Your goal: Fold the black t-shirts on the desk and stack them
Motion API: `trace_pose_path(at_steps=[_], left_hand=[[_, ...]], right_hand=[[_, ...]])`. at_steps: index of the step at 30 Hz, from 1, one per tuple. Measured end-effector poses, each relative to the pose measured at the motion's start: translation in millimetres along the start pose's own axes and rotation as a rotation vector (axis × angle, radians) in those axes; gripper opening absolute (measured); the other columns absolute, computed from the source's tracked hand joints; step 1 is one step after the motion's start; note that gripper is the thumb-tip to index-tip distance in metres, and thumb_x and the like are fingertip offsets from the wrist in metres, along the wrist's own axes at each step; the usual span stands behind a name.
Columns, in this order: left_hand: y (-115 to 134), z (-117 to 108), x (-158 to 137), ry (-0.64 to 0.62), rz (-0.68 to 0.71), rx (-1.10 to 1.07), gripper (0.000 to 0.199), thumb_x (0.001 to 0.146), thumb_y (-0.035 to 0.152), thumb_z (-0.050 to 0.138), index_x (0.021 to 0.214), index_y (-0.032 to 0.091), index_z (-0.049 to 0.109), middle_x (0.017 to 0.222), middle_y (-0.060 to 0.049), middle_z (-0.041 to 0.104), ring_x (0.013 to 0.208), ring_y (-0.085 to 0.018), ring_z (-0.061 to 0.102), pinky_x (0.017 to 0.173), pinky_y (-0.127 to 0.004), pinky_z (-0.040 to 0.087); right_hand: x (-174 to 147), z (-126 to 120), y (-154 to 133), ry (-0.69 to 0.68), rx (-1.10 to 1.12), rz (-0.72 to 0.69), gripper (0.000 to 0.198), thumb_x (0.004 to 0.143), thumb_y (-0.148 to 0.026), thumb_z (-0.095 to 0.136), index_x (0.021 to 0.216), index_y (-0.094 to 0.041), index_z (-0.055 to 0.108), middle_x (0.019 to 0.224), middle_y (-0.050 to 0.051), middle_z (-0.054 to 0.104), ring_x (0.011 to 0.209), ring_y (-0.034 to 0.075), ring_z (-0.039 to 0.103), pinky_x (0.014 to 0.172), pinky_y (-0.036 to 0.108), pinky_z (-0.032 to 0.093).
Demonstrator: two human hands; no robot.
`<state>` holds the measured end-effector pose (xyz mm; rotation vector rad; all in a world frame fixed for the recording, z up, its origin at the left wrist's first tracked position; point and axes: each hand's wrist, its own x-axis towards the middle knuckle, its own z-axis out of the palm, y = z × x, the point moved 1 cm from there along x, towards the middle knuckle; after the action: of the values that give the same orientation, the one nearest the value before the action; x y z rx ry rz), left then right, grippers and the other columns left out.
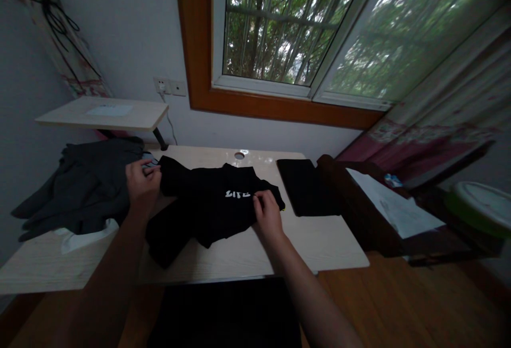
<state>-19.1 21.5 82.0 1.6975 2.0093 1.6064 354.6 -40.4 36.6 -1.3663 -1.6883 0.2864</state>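
Both hands on a black garment, spread across a pale wood worktop under the window.

My left hand (141, 180) pinches the black garment (207, 204) at its left end, my right hand (266, 214) is closed on the cloth near the white lettering — it lies crumpled mid-worktop (319, 241). A grey heap of clothes (80, 188) sits just left, a folded black piece (305, 193) off to the right. Behind: a small raised shelf (104, 114), a wall socket (170, 87), a wood-framed window (279, 34) full of trees — dark wooden furniture with papers (395, 204) on the right, wooden floor below.
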Motion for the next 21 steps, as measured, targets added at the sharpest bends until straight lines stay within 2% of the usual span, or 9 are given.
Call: trace_pose_path(at_steps=[2, 4, 6, 8, 10, 14, 16, 19, 21], left_hand=[[15.6, 7.1, -13.7, -0.093, 0.092, -0.019, 0.025, 0.088, 0.033, 0.057, 0.109, 0.02, 0.06, 0.124, -0.011, 0.056, 0.105, -0.022, 0.065, 0.09, -0.036, 0.057], [35.1, 19.4, -33.6, -0.392, 0.256, -0.016, 0.029, 0.09, 0.039, 0.059, 0.113, 0.023, 0.063, 0.12, -0.009, 0.062, 0.114, -0.025, 0.06, 0.102, -0.043, 0.051], [54.5, 33.0, -57.5, -0.659, 0.399, -0.019, 0.046, 0.086, 0.043, 0.067, 0.128, 0.026, 0.06, 0.13, -0.007, 0.063, 0.125, -0.028, 0.055, 0.112, -0.049, 0.042], [71.2, 45.7, -80.3, -0.776, 0.463, -0.046, 0.071, 0.08, 0.045, 0.075, 0.144, 0.026, 0.049, 0.145, -0.009, 0.054, 0.134, -0.029, 0.048, 0.116, -0.048, 0.038], [83.5, 56.3, -97.3, -0.791, 0.483, -0.044, 0.077, 0.08, 0.044, 0.075, 0.148, 0.024, 0.044, 0.149, -0.011, 0.051, 0.137, -0.03, 0.046, 0.117, -0.046, 0.037], [93.6, 65.6, -104.0, -0.764, 0.365, 0.011, 0.036, 0.094, 0.032, 0.055, 0.129, 0.023, 0.06, 0.13, -0.01, 0.066, 0.122, -0.027, 0.059, 0.107, -0.042, 0.045], [94.8, 62.7, -96.1, -0.751, 0.232, 0.002, 0.029, 0.096, 0.028, 0.046, 0.119, 0.024, 0.064, 0.116, -0.009, 0.071, 0.111, -0.026, 0.066, 0.098, -0.04, 0.049], [98.9, 49.8, -81.0, -0.631, 0.042, -0.178, 0.027, 0.097, 0.029, 0.042, 0.113, 0.026, 0.064, 0.109, -0.006, 0.072, 0.107, -0.025, 0.067, 0.095, -0.039, 0.051], [103.0, 39.2, -74.2, -0.515, -0.099, -0.411, 0.023, 0.095, 0.032, 0.047, 0.109, 0.025, 0.065, 0.11, -0.004, 0.072, 0.112, -0.025, 0.065, 0.099, -0.038, 0.05]], right_hand=[[4.4, -3.6, -6.7, 0.073, 0.034, 0.003, 0.016, 0.101, -0.03, 0.046, 0.098, -0.023, 0.059, 0.095, 0.005, 0.059, 0.091, 0.021, 0.059, 0.083, 0.035, 0.048], [9.5, -6.2, -16.1, 0.125, 0.069, 0.005, 0.014, 0.101, -0.03, 0.047, 0.099, -0.023, 0.058, 0.095, 0.005, 0.059, 0.09, 0.021, 0.058, 0.082, 0.035, 0.047], [14.4, -8.0, -28.3, 0.149, 0.126, 0.003, 0.012, 0.101, -0.03, 0.047, 0.1, -0.023, 0.057, 0.094, 0.004, 0.058, 0.087, 0.02, 0.059, 0.08, 0.035, 0.047], [17.9, -10.0, -43.0, 0.145, 0.192, -0.026, 0.011, 0.1, -0.029, 0.047, 0.101, -0.023, 0.056, 0.093, 0.004, 0.057, 0.085, 0.019, 0.059, 0.079, 0.035, 0.048], [19.5, -13.0, -58.6, 0.133, 0.242, -0.089, 0.01, 0.1, -0.029, 0.047, 0.1, -0.023, 0.056, 0.092, 0.004, 0.058, 0.086, 0.02, 0.06, 0.078, 0.035, 0.049], [19.8, -23.5, -81.8, 0.147, 0.304, -0.204, 0.009, 0.099, -0.029, 0.048, 0.103, -0.025, 0.055, 0.096, 0.005, 0.06, 0.091, 0.021, 0.06, 0.08, 0.038, 0.05], [21.6, -29.9, -84.8, 0.184, 0.3, -0.222, 0.008, 0.099, -0.028, 0.05, 0.104, -0.025, 0.056, 0.096, 0.005, 0.06, 0.093, 0.022, 0.06, 0.083, 0.04, 0.051], [27.5, -35.1, -78.9, 0.199, 0.245, -0.238, 0.009, 0.099, -0.031, 0.052, 0.105, -0.026, 0.058, 0.104, 0.007, 0.063, 0.107, 0.024, 0.06, 0.097, 0.047, 0.048], [30.4, -31.4, -71.2, 0.102, 0.247, -0.244, 0.022, 0.098, -0.036, 0.058, 0.117, -0.027, 0.058, 0.122, 0.009, 0.062, 0.124, 0.027, 0.055, 0.108, 0.052, 0.042]])
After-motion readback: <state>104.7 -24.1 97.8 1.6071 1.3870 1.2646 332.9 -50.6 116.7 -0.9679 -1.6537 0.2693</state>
